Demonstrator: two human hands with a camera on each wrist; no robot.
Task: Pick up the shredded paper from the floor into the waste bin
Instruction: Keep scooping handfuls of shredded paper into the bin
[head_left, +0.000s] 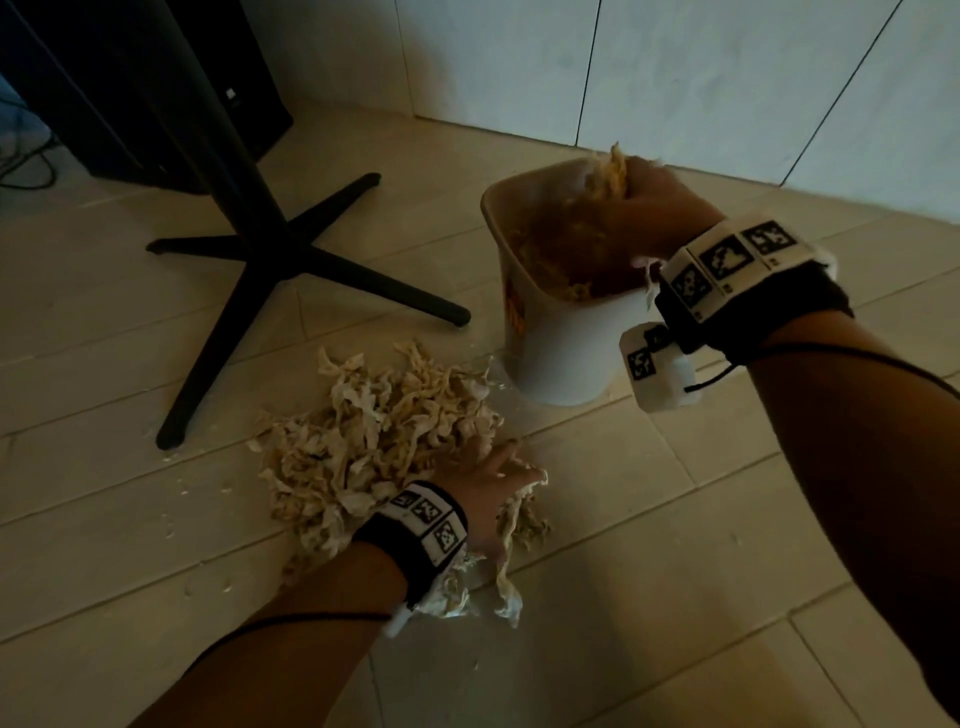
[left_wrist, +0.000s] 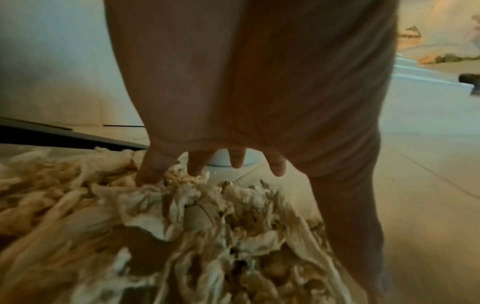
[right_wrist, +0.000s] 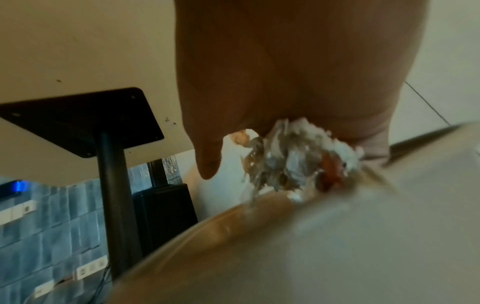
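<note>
Shredded paper (head_left: 384, 441) lay in a loose pile on the tiled floor (head_left: 701, 519), just beside the base of the waste bin (head_left: 561, 353) and near one foot of the black table stand (head_left: 270, 249). Left hand (head_left: 493, 493) was down on the near right edge of the pile, fingers (left_wrist: 153, 166) spread and fairly straight, tips pressed into the shreds, not closed round anything; more strips trailed under the wrist band (head_left: 421, 525). Right hand (head_left: 654, 208) was over the open top of the bin, fingers curled round a clump of shreds (head_left: 608, 171), some strips sticking up above the knuckles. Right wrist view showed the same clump (right_wrist: 298, 162) gripped under the palm, thumb (right_wrist: 207, 162) free beside it, bin rim (right_wrist: 233, 224) blurred just below. The bin stood upright close to the wall (head_left: 675, 78), white outside with an orange mark on its left side, and already held a layer of shreds inside. Small scraps (head_left: 182, 488) dotted the floor left of the pile. A dark box (head_left: 156, 78) stood behind the stand at the top left.
</note>
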